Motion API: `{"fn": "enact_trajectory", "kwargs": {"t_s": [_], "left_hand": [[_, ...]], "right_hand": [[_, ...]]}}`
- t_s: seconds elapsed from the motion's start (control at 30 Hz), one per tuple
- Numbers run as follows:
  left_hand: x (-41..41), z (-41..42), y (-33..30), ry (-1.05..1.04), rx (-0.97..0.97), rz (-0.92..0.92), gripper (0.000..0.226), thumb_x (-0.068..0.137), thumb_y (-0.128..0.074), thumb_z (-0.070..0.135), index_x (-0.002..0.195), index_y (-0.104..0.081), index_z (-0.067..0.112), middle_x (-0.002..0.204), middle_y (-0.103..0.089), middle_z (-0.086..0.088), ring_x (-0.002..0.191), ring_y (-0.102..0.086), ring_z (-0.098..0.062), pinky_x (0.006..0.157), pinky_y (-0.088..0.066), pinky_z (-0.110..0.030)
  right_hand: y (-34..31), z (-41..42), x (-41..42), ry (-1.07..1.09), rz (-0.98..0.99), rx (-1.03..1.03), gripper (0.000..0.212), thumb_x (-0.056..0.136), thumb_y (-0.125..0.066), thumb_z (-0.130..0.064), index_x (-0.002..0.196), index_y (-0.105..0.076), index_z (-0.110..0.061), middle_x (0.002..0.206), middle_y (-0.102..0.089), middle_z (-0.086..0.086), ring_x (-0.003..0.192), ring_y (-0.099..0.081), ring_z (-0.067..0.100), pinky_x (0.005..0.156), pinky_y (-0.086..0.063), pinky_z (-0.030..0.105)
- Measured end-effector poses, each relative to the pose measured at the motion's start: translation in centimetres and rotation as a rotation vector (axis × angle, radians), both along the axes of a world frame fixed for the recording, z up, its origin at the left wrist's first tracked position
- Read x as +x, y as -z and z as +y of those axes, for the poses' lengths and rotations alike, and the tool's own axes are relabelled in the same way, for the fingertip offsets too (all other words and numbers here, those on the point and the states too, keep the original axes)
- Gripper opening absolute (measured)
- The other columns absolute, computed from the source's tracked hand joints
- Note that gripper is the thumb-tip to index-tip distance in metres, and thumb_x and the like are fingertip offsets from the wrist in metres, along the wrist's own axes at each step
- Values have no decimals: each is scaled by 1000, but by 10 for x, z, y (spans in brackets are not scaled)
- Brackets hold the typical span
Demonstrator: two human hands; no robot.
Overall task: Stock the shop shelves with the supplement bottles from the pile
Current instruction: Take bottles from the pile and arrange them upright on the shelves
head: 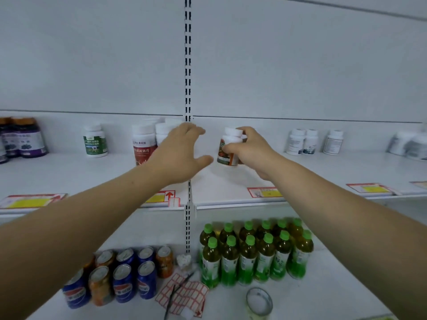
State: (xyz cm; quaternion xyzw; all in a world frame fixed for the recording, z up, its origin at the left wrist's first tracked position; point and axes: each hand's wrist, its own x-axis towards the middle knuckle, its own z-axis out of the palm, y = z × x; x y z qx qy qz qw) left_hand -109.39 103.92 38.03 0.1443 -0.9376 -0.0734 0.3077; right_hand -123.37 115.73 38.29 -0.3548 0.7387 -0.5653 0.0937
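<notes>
My right hand [250, 150] grips a white-capped supplement bottle [227, 147] with an orange and red label, held tilted just above the upper shelf [312, 172] near its middle. My left hand [179, 153] hovers with fingers spread in front of a cluster of white-capped bottles, one with a dark red label [142, 144]; it holds nothing. A green-labelled bottle [94, 140] stands further left, and purple bottles [27, 137] stand at the far left. Three small white bottles [309, 142] stand to the right. The pile is out of view.
A slotted upright post [188, 65] divides the shelving. Price tags [265, 192] line the shelf edge. On the lower shelf stand several soda cans [124, 276], green-capped tea bottles [256, 252], a sheet of red label stickers [184, 294] and an open tin [258, 301].
</notes>
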Motion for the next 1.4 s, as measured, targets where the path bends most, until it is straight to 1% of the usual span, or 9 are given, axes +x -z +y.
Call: {"fn": "enact_trajectory", "kwargs": {"t_s": [0.13, 0.23, 0.4, 0.53, 0.7, 0.87, 1.1, 1.27, 1.4], "left_hand": [[-19, 27, 13, 72, 235, -266, 69, 85, -58, 52, 143, -34, 22, 150, -32, -1, 134, -35, -19, 106, -28, -31], [-33, 39, 22, 82, 270, -413, 71, 85, -52, 60, 144, -33, 25, 152, -29, 1, 135, -35, -19, 106, -29, -32], [-58, 55, 28, 46, 269, -520, 68, 89, -41, 64, 144, -33, 25, 153, -29, -1, 136, -33, -21, 113, -26, -38], [-93, 77, 28, 12, 315, -545, 65, 91, -36, 62, 145, -31, 26, 154, -28, 0, 138, -31, -22, 115, -22, -43], [-163, 138, 21, 66, 377, -547, 66, 92, -36, 61, 145, -32, 23, 153, -30, -1, 136, -33, -22, 110, -23, -35], [-251, 215, 27, 118, 310, -581, 75, 86, -39, 69, 146, -31, 24, 154, -29, -2, 138, -32, -22, 114, -24, -39], [-296, 256, 35, 37, 203, -584, 98, 52, -28, 88, 134, -41, 36, 145, -40, 1, 128, -40, -26, 107, -29, -50], [-294, 256, 32, 19, 309, -499, 75, 78, -45, 74, 136, -43, 27, 140, -46, -3, 125, -45, -24, 106, -34, -42], [-283, 253, 29, 81, 426, -338, 43, 81, -62, 54, 115, -56, 30, 118, -59, 2, 105, -56, -16, 89, -43, -30]], "right_hand": [[3, 19, -8, -2, -57, -15, 50, 82, -65, -11, 123, -43, -31, 104, -56, 2, 94, -62, 21, 84, -55, 41], [6, 36, -19, 16, -76, -17, 59, 84, -62, -8, 134, -41, -31, 113, -58, 7, 97, -63, 23, 81, -57, 39], [13, 65, -45, 23, -39, -5, 55, 83, -64, -9, 129, -45, -33, 111, -58, 3, 97, -63, 20, 84, -57, 42], [21, 95, -82, 52, 65, 62, 59, 80, -66, -11, 130, -45, -33, 109, -55, -4, 98, -59, 16, 89, -54, 39], [16, 157, -146, 106, 140, 93, 58, 80, -65, -12, 129, -45, -34, 113, -56, -3, 98, -59, 17, 83, -53, 33], [16, 236, -209, 164, 124, 101, 56, 81, -62, -7, 129, -45, -31, 112, -55, -1, 93, -58, 13, 84, -52, 32], [22, 283, -250, 85, 126, 90, 58, 81, -62, -5, 130, -43, -29, 99, -52, -14, 89, -55, 5, 88, -51, 30], [20, 271, -244, 8, 128, 48, 63, 80, -62, -6, 135, -41, -29, 116, -52, -2, 89, -55, 4, 79, -50, 25], [19, 254, -236, -54, 131, 12, 64, 80, -62, -6, 135, -40, -30, 119, -51, -1, 92, -56, 7, 71, -48, 22]]}}
